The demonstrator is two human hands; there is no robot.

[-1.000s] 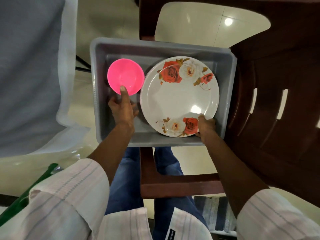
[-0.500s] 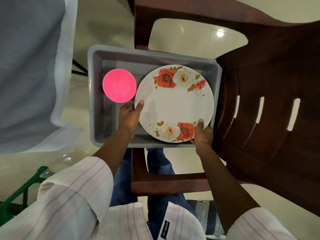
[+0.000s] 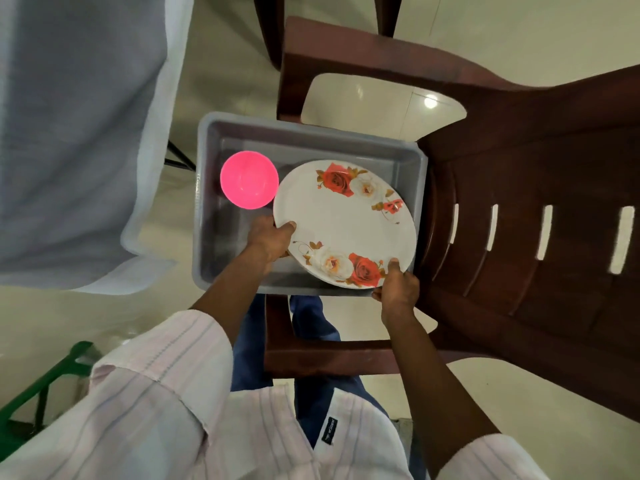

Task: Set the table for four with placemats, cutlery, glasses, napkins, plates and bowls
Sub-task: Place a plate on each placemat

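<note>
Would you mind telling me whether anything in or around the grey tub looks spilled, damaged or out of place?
Nothing stands out. The round white rose-printed plate looks whole, gripped at its rim by the left hand and right hand over the grey plastic tub. The pink plastic bowl sits upright inside it; no spill shows.

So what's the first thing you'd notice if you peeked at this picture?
The glowing pink bowl jumps out first, sitting in the left part of the grey tub. Just right of it is a big white plate with red and white roses, gripped at its rim by the left hand and the right hand. A dark brown chair fills the right side.
</note>
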